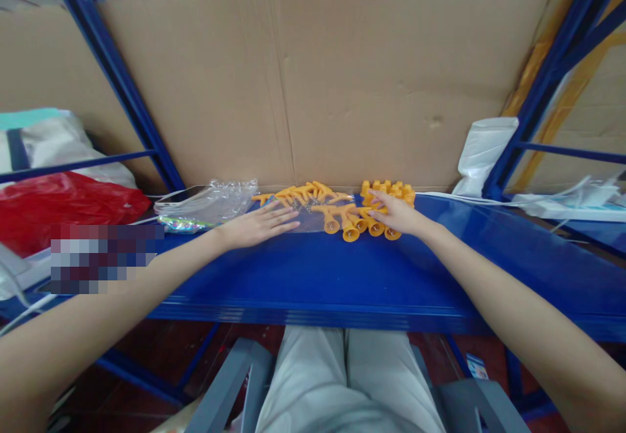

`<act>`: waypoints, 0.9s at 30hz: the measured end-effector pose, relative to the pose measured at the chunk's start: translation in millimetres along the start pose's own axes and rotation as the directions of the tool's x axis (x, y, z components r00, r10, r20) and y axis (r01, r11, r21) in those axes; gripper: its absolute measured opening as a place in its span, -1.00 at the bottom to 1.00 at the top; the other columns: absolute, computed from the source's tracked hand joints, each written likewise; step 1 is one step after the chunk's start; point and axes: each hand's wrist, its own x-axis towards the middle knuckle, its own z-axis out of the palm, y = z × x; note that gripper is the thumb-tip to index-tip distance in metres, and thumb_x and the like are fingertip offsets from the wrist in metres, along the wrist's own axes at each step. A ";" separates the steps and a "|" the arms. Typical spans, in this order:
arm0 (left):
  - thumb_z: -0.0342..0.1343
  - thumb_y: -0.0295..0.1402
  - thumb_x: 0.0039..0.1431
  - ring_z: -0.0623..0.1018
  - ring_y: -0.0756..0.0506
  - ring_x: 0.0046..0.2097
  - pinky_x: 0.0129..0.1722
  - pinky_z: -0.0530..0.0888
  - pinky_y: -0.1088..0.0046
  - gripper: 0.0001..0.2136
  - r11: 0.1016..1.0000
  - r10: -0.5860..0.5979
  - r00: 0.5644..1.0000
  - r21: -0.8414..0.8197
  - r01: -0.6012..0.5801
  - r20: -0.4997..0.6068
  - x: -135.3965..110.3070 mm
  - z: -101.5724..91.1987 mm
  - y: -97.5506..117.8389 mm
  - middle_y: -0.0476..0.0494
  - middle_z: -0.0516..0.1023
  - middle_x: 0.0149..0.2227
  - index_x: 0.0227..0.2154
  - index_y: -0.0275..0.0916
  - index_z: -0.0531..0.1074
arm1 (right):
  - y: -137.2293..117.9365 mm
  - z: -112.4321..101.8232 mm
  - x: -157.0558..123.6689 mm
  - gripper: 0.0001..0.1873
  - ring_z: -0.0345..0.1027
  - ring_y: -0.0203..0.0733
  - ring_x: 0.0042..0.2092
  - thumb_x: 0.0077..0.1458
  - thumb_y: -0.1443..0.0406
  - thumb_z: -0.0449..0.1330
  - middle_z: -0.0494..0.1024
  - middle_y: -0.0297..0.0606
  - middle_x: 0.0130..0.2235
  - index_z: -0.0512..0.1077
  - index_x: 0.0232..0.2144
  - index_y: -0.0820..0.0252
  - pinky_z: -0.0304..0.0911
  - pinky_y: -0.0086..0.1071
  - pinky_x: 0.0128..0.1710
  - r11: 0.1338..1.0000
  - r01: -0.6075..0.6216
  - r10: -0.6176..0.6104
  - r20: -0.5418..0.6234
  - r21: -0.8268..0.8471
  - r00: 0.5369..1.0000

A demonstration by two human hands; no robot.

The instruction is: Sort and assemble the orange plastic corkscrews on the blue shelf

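Note:
Several orange plastic parts (342,214) with round cup-like ends lie in a loose row at the back of the blue shelf (342,276). My left hand (259,224) lies flat, fingers stretched out, on a clear plastic bag (313,219) that lies under some of the parts. My right hand (394,214) rests on the right end of the group, its fingers curled onto a few orange pieces (379,224). A second cluster of orange parts (391,190) sits just behind that hand.
A stack of clear plastic bags (210,203) lies left of my left hand. A cardboard sheet (317,81) forms the back wall. A red bag (59,208) and a white bag (482,149) sit on the neighbouring shelves. Blue rack posts stand at both sides.

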 end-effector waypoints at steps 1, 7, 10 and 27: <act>-0.26 -0.56 0.30 0.13 -0.04 0.35 0.35 -0.02 0.21 -0.48 1.000 -0.003 1.000 -0.007 0.003 0.005 1.8 0.1 -0.4 -0.14 0.20 0.31 0.26 -0.09 0.19 | -0.4 0.1 -0.3 -0.41 0.43 -0.03 0.01 0.16 0.23 0.13 0.49 -0.03 0.04 0.22 0.24 0.16 0.36 -0.07 0.01 0.998 0.054 -0.054 -0.004 0.019 0.999; -0.25 -0.52 0.31 0.14 -0.04 0.35 0.35 -0.02 0.22 -0.51 0.998 -0.003 0.999 -0.058 0.006 0.037 8.5 0.6 -0.3 -0.13 0.20 0.31 0.25 -0.10 0.20 | -8.0 3.1 3.6 -0.59 0.39 -0.06 0.05 0.14 0.29 0.15 0.50 -0.15 0.01 0.45 0.06 0.03 0.32 -0.06 0.06 0.950 0.312 -0.312 -0.028 0.026 0.950; -0.24 -0.51 0.30 0.16 -0.05 0.34 0.35 0.00 0.22 -0.52 0.998 -0.007 0.999 -0.066 0.010 0.044 9.5 -0.9 2.2 -0.15 0.22 0.30 0.24 -0.14 0.22 | -9.8 7.1 5.8 -0.75 0.40 -0.08 0.03 0.15 0.30 0.16 0.50 -0.15 -0.02 0.56 -0.14 0.04 0.34 -0.08 0.04 0.943 0.333 -0.332 -0.032 0.017 0.943; -0.08 -0.41 0.24 0.58 -0.09 -0.11 -0.07 0.44 0.40 -0.55 0.898 -0.347 0.938 -0.284 0.335 0.008 110.8 -42.2 41.4 -0.12 0.60 -0.05 0.18 -0.11 0.34 | -18.9 9.8 3.6 -0.72 0.45 -0.09 -0.02 0.14 0.30 0.16 0.57 -0.13 -0.07 0.54 -0.11 0.14 0.34 -0.15 0.02 0.962 0.272 -0.273 0.047 0.027 0.961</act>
